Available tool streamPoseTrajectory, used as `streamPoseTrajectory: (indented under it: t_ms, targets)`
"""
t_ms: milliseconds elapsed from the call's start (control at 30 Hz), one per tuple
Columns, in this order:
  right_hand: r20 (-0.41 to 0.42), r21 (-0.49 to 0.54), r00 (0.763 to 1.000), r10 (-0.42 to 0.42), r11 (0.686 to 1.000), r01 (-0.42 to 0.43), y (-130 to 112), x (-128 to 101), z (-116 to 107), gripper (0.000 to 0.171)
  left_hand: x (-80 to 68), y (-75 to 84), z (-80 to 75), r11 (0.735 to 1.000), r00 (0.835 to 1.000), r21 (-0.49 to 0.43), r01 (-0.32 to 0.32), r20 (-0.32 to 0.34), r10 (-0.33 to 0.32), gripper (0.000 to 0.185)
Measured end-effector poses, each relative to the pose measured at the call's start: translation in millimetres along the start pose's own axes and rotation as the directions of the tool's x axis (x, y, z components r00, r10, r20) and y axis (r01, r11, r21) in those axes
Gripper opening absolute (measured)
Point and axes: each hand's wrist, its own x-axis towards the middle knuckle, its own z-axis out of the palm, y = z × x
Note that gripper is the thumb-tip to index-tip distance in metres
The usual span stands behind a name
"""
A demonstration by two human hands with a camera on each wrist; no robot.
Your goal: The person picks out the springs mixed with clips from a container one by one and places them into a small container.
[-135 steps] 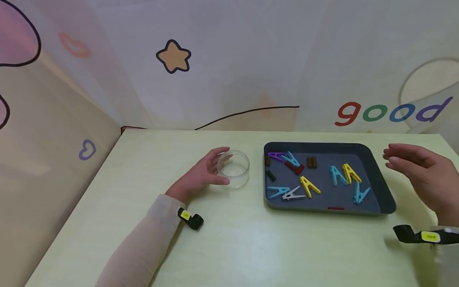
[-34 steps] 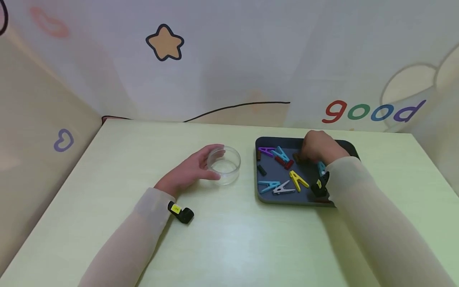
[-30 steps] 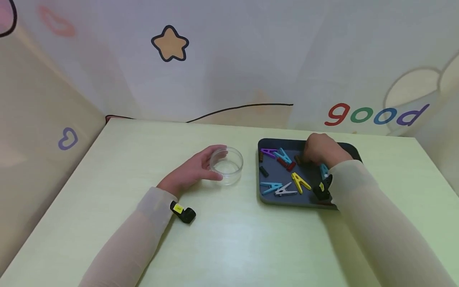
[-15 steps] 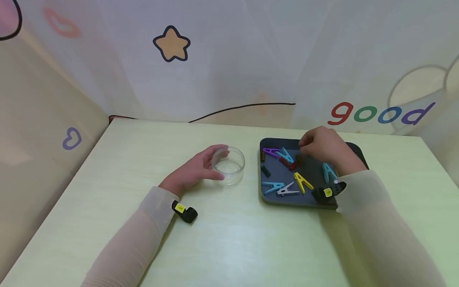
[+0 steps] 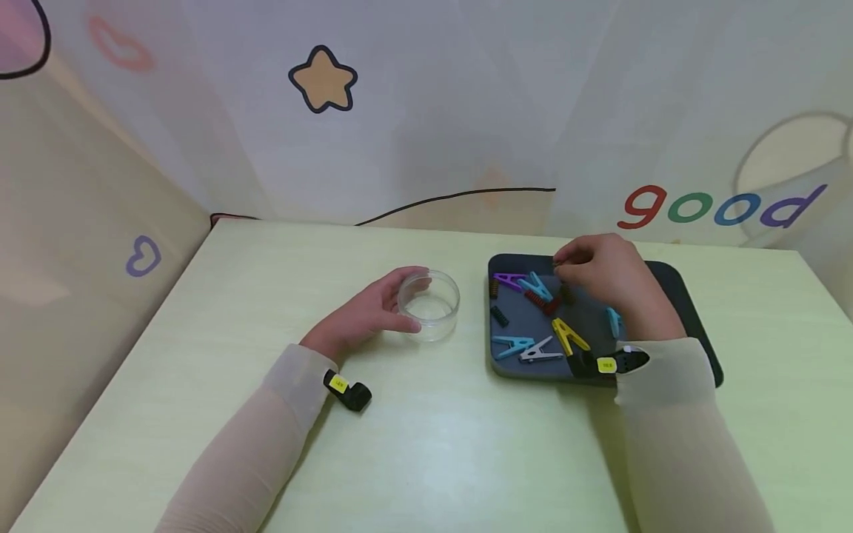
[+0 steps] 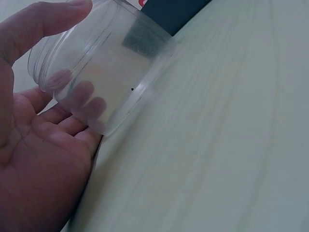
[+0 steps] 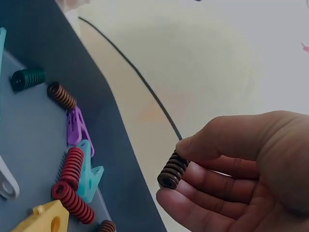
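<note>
My left hand (image 5: pixel 363 317) holds a clear plastic jar (image 5: pixel 436 326) upright on the table, thumb and fingers round opposite sides. The left wrist view shows the jar's see-through wall (image 6: pixel 120 72) with fingers behind it. Over the back of a dark grey tray (image 5: pixel 696 333), my right hand (image 5: pixel 613 281) pinches a brown coil spring (image 7: pixel 173 170) between thumb and fingertips. Below that hand another brown spring (image 5: pixel 566 295) lies in the tray. Two red springs (image 7: pixel 72 169) touch near a blue clothespin (image 7: pixel 88 176). The hand and wrist hide part of the tray's right side.
In the tray also lie a purple clothespin (image 5: pixel 509 280), a yellow clothespin (image 5: pixel 569 337), a white clothespin (image 5: pixel 541 351), another blue clothespin (image 5: pixel 513 346), a dark green spring (image 5: pixel 499 316) and a brown spring (image 5: pixel 494 288). A printed wall sheet (image 5: pixel 453 111) stands behind the table.
My right hand came in from the tray's right side, reached into it, picked up a brown spring and lifted it slightly. My left hand stays at the jar.
</note>
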Motion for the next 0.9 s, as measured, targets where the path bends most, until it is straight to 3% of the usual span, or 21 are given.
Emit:
streamPoseTrajectory:
  t_ms: [200,900]
  targets:
    - [-0.005,-0.004,1.000,-0.024,1.000,0.024,3,-3,-1,0.027,0.0,0.0,4.7,1.000,1.000,0.002,-0.010,0.012,0.010,0.075]
    - [-0.059,0.040,0.991,-0.118,0.992,0.120,-19,-2,10,0.024,-1.2,-0.9,-1.6,1.000,1.000,0.024,0.009,-0.010,-0.009,0.076]
